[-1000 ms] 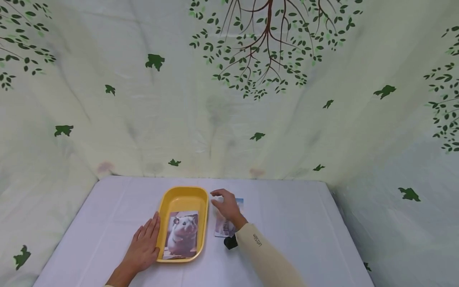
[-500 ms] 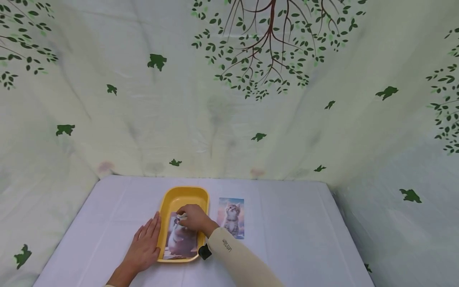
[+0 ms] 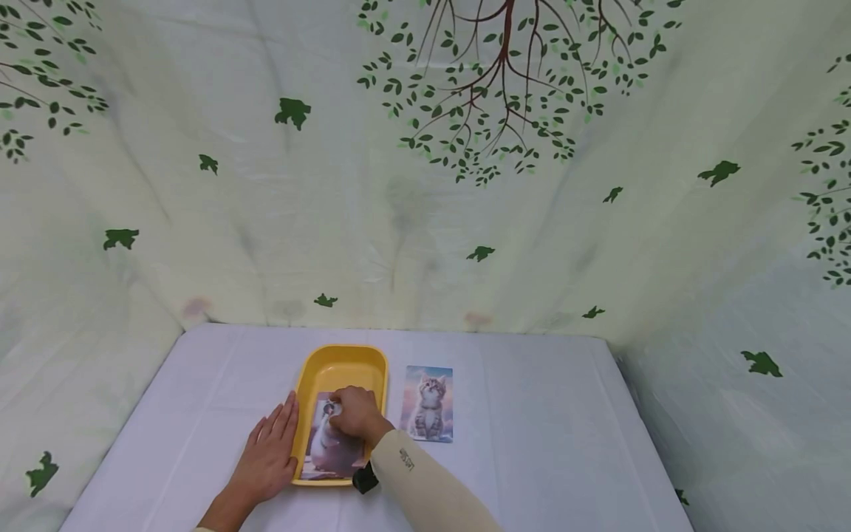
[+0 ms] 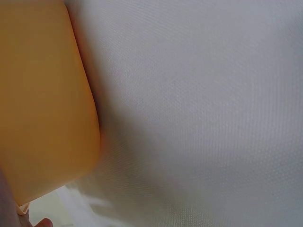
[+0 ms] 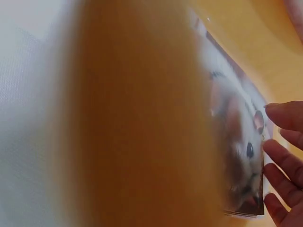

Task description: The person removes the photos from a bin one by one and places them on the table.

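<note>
A yellow tray [image 3: 342,362] holds a picture card of a hamster [image 3: 329,447] in its near part. My left hand [image 3: 266,451] lies along the tray's left side, its straight fingers against the rim. My right hand [image 3: 359,410] is over the tray at the card's top edge. In the right wrist view, the thumb and fingers [image 5: 284,182] meet that edge near the hamster's ear; I cannot tell whether they pinch it. The hand covers the card's upper right part. To the right of the tray, a kitten picture card [image 3: 431,405] lies face up on the table.
The table [image 3: 552,428] has a white cloth. Behind it hangs a pale curtain [image 3: 372,222] printed with branches and leaves. A black wrist device [image 3: 365,479] overlaps the tray's near right corner. The tray's side [image 4: 42,104] fills the left of the left wrist view.
My right hand has moved left from over the kitten card to the hamster card in the tray, leaving the kitten card uncovered. My left hand has stayed at the tray's side.
</note>
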`<state>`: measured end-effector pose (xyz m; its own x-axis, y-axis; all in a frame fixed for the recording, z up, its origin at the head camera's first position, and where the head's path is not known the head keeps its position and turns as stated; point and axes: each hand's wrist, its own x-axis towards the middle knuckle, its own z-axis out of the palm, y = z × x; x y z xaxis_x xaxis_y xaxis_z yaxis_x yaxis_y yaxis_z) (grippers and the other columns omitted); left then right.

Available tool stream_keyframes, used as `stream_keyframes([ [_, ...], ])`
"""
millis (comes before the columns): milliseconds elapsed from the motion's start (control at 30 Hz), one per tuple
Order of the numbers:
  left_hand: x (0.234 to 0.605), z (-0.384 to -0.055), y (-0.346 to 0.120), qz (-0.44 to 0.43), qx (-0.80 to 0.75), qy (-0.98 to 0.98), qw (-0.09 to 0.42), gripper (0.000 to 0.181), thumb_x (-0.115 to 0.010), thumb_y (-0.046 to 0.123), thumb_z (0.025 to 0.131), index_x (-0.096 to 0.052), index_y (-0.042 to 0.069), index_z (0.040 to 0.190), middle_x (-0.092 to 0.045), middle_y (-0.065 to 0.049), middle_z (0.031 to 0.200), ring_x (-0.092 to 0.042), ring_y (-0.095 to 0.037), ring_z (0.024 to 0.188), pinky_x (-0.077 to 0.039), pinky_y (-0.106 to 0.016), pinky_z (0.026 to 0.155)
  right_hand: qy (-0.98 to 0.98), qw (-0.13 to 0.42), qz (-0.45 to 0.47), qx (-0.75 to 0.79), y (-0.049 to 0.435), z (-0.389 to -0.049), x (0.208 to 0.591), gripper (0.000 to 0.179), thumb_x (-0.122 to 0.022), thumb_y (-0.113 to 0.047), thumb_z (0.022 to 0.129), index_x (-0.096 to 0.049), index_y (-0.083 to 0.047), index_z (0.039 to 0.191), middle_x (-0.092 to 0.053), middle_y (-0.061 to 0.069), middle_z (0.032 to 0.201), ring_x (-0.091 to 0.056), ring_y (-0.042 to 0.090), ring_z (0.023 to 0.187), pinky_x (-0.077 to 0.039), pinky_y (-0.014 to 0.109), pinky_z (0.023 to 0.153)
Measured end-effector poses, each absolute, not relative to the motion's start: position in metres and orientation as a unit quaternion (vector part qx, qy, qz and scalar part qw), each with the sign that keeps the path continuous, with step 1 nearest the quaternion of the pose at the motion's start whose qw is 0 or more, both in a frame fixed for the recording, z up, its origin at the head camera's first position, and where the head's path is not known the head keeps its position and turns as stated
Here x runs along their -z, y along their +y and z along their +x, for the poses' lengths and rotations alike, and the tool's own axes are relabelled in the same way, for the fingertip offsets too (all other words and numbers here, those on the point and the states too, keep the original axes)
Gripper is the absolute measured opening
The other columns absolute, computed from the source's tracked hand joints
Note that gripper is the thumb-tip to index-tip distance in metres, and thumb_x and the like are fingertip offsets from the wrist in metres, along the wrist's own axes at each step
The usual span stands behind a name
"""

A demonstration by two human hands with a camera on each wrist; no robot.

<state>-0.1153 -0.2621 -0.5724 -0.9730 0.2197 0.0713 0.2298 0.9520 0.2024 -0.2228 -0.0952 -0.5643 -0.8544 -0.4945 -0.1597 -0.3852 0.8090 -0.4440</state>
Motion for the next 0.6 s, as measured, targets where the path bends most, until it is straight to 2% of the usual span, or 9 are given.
stream_keyframes([
  [133, 0.5723, -0.1156, -0.2614, -0.113, 0.108, -0.988, 0.017, 0.085, -0.06, 0.015, 0.082, -0.014, -0.007, 0.15, -0.016, -0.018, 0.158, -0.024, -0.043, 0.137, -0.023, -0.062, 0.107, 0.942, 0.129, -0.236, 0.201, -0.0946, -0.2233, 0.5647, 0.032, -0.073, -0.027, 0.079, -0.072, -0.021, 0.111, -0.064, -0.011, 0.088, -0.054, 0.006, 0.08, -0.038, 0.027, 0.076],
  [300, 0.5728, -0.1156, -0.2618, -0.11, 0.109, -0.988, 0.016, 0.082, -0.059, 0.014, 0.082, -0.016, -0.008, 0.149, -0.018, -0.019, 0.157, -0.023, -0.043, 0.138, -0.022, -0.061, 0.108, 0.943, 0.13, -0.226, 0.206, -0.0953, -0.2246, 0.5695, 0.036, -0.074, -0.028, 0.079, -0.071, -0.023, 0.114, -0.064, -0.014, 0.093, -0.054, 0.005, 0.085, -0.038, 0.027, 0.079],
  [600, 0.5745, -0.1162, -0.2621, -0.114, 0.107, -0.987, 0.024, 0.085, -0.059, 0.015, 0.082, -0.014, -0.007, 0.15, -0.016, -0.018, 0.158, -0.025, -0.043, 0.137, -0.023, -0.062, 0.107, 0.936, 0.115, -0.237, 0.235, -0.0918, -0.2235, 0.5683, 0.03, -0.073, -0.028, 0.083, -0.072, -0.023, 0.112, -0.064, -0.015, 0.096, -0.056, 0.003, 0.09, -0.038, 0.028, 0.081],
])
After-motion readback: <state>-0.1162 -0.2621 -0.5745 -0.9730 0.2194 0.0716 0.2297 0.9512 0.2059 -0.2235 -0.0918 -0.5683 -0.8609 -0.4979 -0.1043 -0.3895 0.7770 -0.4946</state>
